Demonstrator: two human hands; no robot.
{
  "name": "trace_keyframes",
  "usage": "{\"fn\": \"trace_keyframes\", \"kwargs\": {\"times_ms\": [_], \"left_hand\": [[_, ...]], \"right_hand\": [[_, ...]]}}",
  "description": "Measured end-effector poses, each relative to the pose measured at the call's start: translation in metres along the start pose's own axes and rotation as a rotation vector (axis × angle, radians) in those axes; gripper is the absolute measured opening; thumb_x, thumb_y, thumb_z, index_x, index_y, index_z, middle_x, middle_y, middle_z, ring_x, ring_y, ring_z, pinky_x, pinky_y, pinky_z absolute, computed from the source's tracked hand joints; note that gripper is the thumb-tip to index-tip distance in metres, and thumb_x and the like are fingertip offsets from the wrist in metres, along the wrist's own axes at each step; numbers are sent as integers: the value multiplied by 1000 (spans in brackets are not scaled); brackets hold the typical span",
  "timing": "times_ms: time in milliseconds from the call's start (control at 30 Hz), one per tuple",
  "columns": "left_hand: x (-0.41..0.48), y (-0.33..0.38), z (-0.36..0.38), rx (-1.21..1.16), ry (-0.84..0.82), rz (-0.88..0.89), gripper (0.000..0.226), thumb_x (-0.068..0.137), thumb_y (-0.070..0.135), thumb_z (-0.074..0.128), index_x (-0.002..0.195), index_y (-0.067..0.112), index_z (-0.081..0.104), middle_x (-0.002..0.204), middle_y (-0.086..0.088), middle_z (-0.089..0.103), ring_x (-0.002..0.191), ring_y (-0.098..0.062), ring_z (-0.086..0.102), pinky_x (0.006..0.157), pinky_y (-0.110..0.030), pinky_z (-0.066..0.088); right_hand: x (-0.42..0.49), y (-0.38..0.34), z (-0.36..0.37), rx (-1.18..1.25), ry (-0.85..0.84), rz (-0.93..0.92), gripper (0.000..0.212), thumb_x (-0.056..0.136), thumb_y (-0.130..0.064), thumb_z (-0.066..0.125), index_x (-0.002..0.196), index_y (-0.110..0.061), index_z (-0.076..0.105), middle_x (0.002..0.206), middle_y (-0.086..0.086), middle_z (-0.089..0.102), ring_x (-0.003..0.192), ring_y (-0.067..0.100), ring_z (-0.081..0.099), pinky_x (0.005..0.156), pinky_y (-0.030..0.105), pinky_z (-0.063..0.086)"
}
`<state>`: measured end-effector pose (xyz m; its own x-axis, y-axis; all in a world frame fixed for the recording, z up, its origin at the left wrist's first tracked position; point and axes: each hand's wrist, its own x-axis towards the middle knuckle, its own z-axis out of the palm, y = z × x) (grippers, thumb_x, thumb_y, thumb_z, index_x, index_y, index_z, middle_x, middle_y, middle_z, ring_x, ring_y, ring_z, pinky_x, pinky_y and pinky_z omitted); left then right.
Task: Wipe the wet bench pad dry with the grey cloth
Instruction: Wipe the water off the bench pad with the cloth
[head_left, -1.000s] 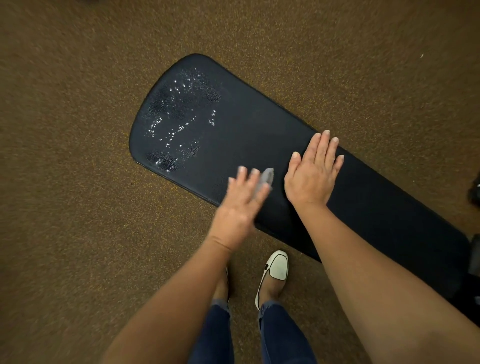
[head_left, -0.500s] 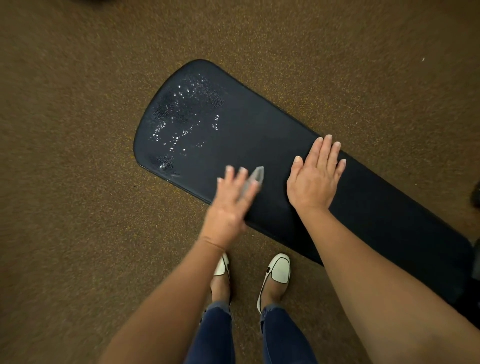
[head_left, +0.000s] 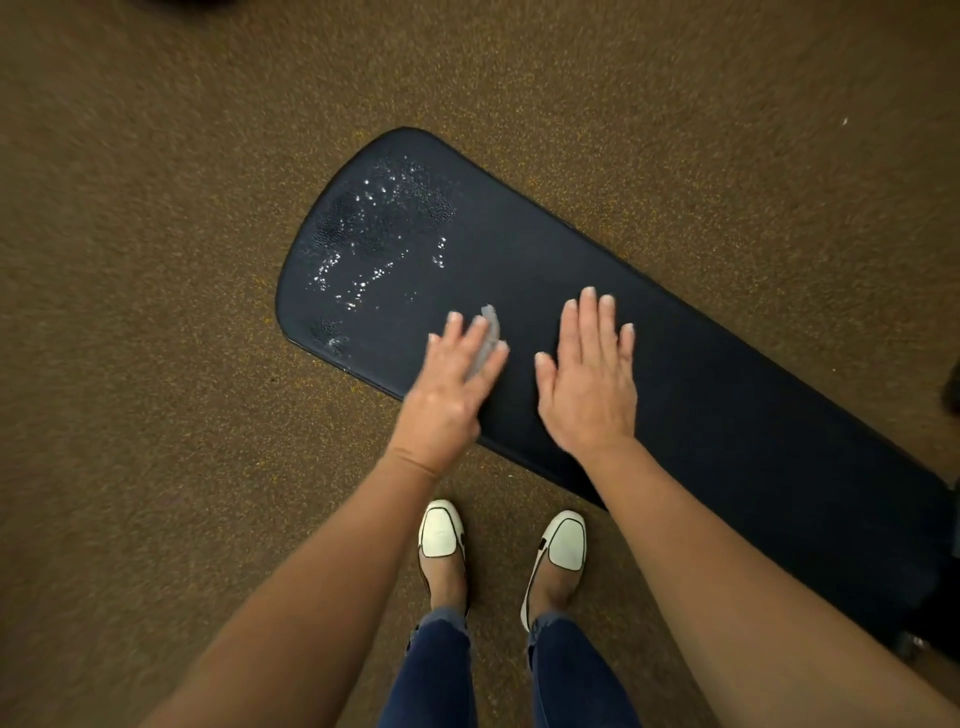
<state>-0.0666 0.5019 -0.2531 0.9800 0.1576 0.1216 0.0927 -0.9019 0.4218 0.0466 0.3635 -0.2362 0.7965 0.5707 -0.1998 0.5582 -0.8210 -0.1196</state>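
— So, where is the cloth?
— Under my left grip (head_left: 452, 395), on the bench pad (head_left: 519, 249) near its six-o'clock edge. My fingers lie straight across the grey cloth (head_left: 488, 332) and press it flat. A pale corner pokes out past the fingertips, and nothing is clenched there.
— And the other one?
— My right grip (head_left: 587, 384) is released, palm flat on the dry pad at three o'clock from the left, holding nothing. It is in the same spot as a second ago, steadying the pad, I judge.
— What is different, then?
— The left one is nearer the water than a second ago. The droplets (head_left: 363, 249) now lie close, at eleven o'clock from the cloth. My shoes (head_left: 440, 530) are side by side on the carpet (head_left: 156, 312) now, too.
— Is any of the wet gone?
— Not that I can see; the beads look untouched at the rounded end. I reckon the wiping proper is about to start: a push towards eleven o'clock takes the cloth through them.
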Motion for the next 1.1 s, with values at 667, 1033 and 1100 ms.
{"fn": "trace_keyframes", "kwargs": {"times_ms": [667,1033,1100], "left_hand": [[17,-59,-30,35,174,-328,55,80,-5,30,131,-3,51,146,-30,33,135,-57,18,110,-63,19],[10,-83,-47,-29,113,-325,55,80,-3,31,128,-1,55,145,-30,35,135,-56,20,107,-67,22],[8,-54,-33,-55,92,-257,56,76,-5,35,129,-1,54,147,-29,32,136,-54,18,109,-64,16]], "right_hand": [[-5,-8,1,-46,-17,43,63,97,-42,16,150,-6,12,158,12,7,146,26,1,118,45,6],[-4,-9,0,-42,-13,60,65,96,-42,15,150,-7,13,158,11,9,146,24,2,118,44,7],[-3,-9,0,-36,-20,62,65,95,-42,16,150,-6,13,158,12,9,146,24,2,117,45,7]]}}
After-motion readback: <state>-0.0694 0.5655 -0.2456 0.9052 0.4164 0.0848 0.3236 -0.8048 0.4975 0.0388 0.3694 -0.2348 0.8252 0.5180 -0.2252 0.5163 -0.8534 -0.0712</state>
